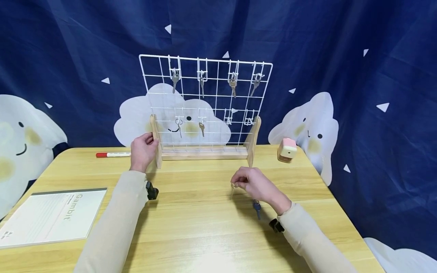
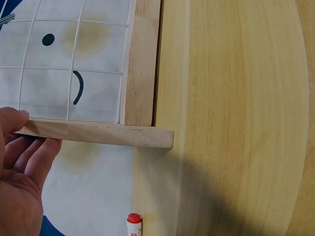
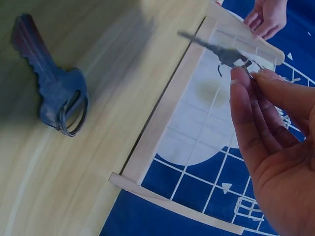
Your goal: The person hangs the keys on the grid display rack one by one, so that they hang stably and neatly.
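A white wire grid rack (image 1: 217,78) with a wooden base stands at the back of the table. My left hand (image 1: 142,151) grips its left wooden upright (image 2: 98,133), thumb on one side and fingers on the other. Above the table in front of the rack, my right hand (image 1: 256,184) pinches the ring of a metal key (image 3: 221,53) between thumb and fingertips. Below that hand a blue key (image 3: 49,73) with a ring lies on the table. Several keys, such as a brass-coloured key (image 1: 233,83), hang on the grid; two lower-right hooks (image 1: 249,120) carry none.
Left of the rack lies a red-capped white marker (image 1: 116,154). A notebook (image 1: 58,216) is at the table's left side. Toward the back right stands a pink and cream box-shaped object (image 1: 287,150). A blue curtain (image 1: 307,45) with cloud prints hangs behind the table.
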`<state>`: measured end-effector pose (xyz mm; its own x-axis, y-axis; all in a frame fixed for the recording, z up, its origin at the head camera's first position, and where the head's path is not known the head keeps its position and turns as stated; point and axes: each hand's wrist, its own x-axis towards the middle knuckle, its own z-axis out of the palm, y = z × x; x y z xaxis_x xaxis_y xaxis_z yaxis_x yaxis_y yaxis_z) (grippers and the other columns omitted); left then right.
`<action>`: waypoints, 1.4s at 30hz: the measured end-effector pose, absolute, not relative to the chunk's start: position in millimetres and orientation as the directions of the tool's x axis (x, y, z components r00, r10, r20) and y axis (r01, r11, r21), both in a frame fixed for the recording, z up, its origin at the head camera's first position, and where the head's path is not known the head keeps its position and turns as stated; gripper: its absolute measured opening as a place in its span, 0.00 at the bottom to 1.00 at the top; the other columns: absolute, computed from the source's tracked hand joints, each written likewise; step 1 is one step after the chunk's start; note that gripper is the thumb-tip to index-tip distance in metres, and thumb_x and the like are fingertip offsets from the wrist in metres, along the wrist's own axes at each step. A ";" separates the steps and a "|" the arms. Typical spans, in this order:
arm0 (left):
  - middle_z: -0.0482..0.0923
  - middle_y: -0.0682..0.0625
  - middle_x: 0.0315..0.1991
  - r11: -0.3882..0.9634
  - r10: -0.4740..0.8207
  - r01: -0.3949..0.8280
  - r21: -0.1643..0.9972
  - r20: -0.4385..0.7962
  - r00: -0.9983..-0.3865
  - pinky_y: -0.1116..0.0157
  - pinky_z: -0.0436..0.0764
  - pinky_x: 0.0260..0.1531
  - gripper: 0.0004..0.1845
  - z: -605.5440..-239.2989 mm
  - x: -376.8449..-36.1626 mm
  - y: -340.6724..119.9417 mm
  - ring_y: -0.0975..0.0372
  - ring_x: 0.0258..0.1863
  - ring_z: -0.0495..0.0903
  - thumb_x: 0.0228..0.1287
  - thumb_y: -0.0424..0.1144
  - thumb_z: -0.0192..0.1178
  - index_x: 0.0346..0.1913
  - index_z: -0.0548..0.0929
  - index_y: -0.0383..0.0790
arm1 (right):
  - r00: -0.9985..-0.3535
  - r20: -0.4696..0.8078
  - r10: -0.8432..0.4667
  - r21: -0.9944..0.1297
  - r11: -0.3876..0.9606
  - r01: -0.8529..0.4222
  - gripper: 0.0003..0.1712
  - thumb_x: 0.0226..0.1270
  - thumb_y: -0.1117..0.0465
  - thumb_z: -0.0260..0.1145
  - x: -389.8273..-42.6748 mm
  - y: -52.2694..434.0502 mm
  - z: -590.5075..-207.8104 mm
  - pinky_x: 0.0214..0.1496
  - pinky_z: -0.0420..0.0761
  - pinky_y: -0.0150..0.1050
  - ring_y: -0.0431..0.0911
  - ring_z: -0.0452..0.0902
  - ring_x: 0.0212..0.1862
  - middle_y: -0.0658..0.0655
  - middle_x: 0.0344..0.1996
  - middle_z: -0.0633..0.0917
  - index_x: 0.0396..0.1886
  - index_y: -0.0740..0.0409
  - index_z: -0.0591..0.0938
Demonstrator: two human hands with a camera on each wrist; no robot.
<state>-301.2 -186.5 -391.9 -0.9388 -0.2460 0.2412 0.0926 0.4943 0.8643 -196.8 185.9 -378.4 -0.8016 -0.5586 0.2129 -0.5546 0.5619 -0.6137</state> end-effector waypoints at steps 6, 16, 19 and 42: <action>0.77 0.34 0.58 0.494 -0.252 0.075 0.866 0.225 -0.941 0.61 0.79 0.56 0.22 -390.9 -300.5 -185.9 0.51 0.57 0.78 0.71 0.34 0.56 0.65 0.73 0.28 | -0.809 0.266 -0.524 -0.613 0.556 -0.562 0.07 0.62 0.73 0.68 -201.1 185.7 -373.1 0.37 0.84 0.34 0.40 0.79 0.33 0.54 0.32 0.85 0.35 0.58 0.87; 0.77 0.35 0.57 0.504 -0.245 0.083 0.860 0.234 -0.941 0.61 0.79 0.56 0.22 -392.7 -301.2 -186.2 0.51 0.56 0.78 0.71 0.34 0.55 0.64 0.74 0.27 | -0.834 0.276 -0.477 -0.641 0.555 -0.529 0.05 0.62 0.72 0.69 -210.6 185.5 -365.1 0.36 0.84 0.35 0.40 0.79 0.33 0.54 0.31 0.85 0.35 0.61 0.87; 0.77 0.35 0.58 0.503 -0.247 0.078 0.861 0.229 -0.942 0.61 0.79 0.56 0.22 -392.8 -300.8 -186.0 0.51 0.57 0.78 0.71 0.34 0.55 0.65 0.74 0.28 | -0.836 0.291 -0.465 -0.635 0.560 -0.532 0.05 0.61 0.72 0.69 -213.0 185.6 -360.6 0.35 0.84 0.35 0.41 0.79 0.32 0.54 0.31 0.85 0.35 0.61 0.87; 0.77 0.35 0.58 0.508 -0.247 0.069 0.858 0.222 -0.943 0.61 0.78 0.57 0.22 -390.8 -299.8 -185.7 0.51 0.58 0.77 0.72 0.35 0.55 0.65 0.74 0.29 | -0.797 0.490 -0.352 -0.577 0.554 -0.600 0.06 0.59 0.73 0.71 -246.0 177.2 -319.8 0.32 0.81 0.32 0.41 0.81 0.31 0.53 0.30 0.85 0.32 0.60 0.89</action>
<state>-299.8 -185.7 -390.8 -0.9431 -0.2474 0.2222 0.0690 0.5082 0.8585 -246.0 177.2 -319.8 -0.7972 -0.3524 0.4901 -0.5998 0.5539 -0.5774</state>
